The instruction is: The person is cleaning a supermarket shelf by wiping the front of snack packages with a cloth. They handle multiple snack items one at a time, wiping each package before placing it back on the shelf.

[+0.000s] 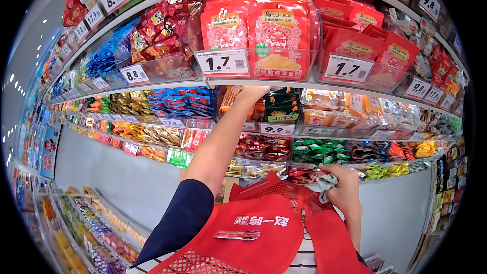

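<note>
My left hand point(254, 90) reaches into the second shelf tier, beneath the front edge of the tier above. Its fingers are hidden behind that edge, so what they touch cannot be seen. Beside it are orange-brown snack packs point(229, 98) and dark green snack packs point(282, 106). My right hand point(342, 188) is lower, in front of my red mesh vest point(262, 217), with its fingers closed around a crumpled grey cloth point(327, 183). Above the left hand, red pouches of preserved vegetables point(280, 38) stand upright in a clear plastic bin.
Curved white shelf edges point(266, 82) cross the view, with price tags point(222, 62) and clear bin fronts. Blue packs point(182, 102) and green packs point(320, 150) fill bins nearby. Another snack rack point(91, 232) stands at lower left. A cardboard box point(229, 186) shows partly behind my left arm.
</note>
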